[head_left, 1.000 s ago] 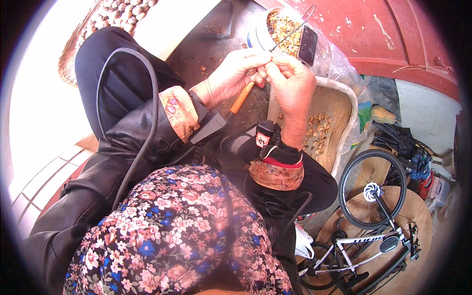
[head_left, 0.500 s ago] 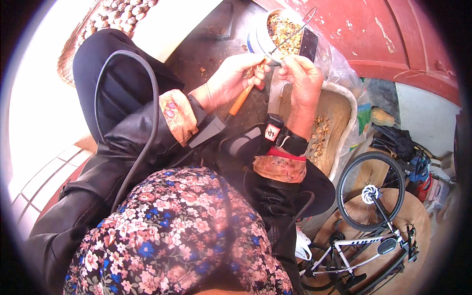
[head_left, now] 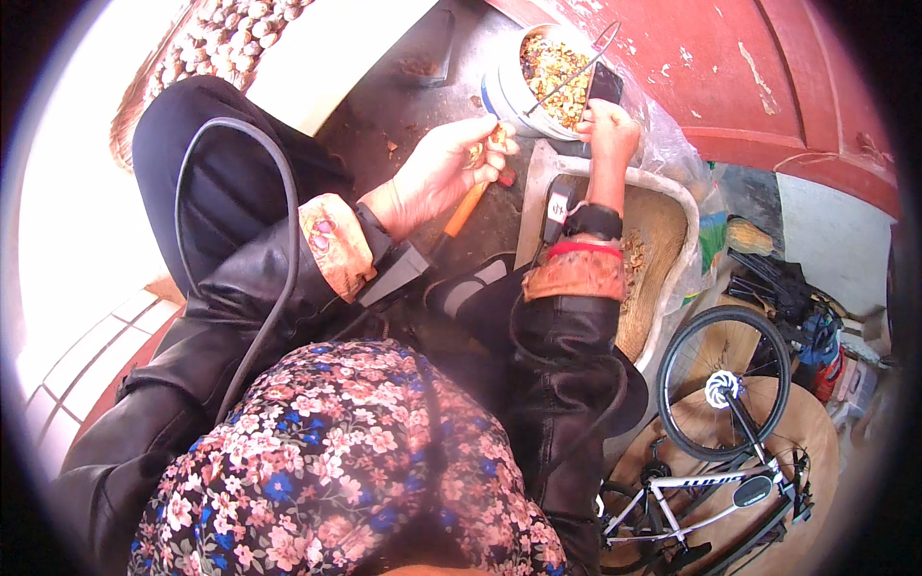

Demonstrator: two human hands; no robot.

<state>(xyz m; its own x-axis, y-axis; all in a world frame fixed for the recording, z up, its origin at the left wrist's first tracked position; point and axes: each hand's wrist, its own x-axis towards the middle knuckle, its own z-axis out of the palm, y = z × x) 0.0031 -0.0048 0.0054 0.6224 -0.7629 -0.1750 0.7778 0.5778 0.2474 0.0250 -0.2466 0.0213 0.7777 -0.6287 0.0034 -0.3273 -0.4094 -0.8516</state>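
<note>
My left hand (head_left: 451,163) is closed around pieces of cracked walnut (head_left: 495,139), held between thumb and fingers. Just under it, an orange-handled tool (head_left: 467,208) with a red end slants across; its working part is not plain to see. My right hand (head_left: 611,131), fingers curled, is at the near right side of a white bucket (head_left: 495,94). Whatever is in those fingers is hidden. The bucket holds many walnut kernels (head_left: 555,72), and its thin wire handle stands up across them. A black phone (head_left: 604,84) lies beside the bucket, right above my right hand.
A pale-rimmed tray (head_left: 687,206) holding shell bits stands below my right forearm. Whole walnuts (head_left: 230,38) fill a basket at upper left. A grey cable (head_left: 288,206) loops over my left arm. Red panelling (head_left: 711,58) borders the far right; a bicycle (head_left: 720,480) is at lower right.
My hands were together at the walnut; they are now apart. My right hand has moved right and up to the bucket's side, while my left has stayed nearly in place.
</note>
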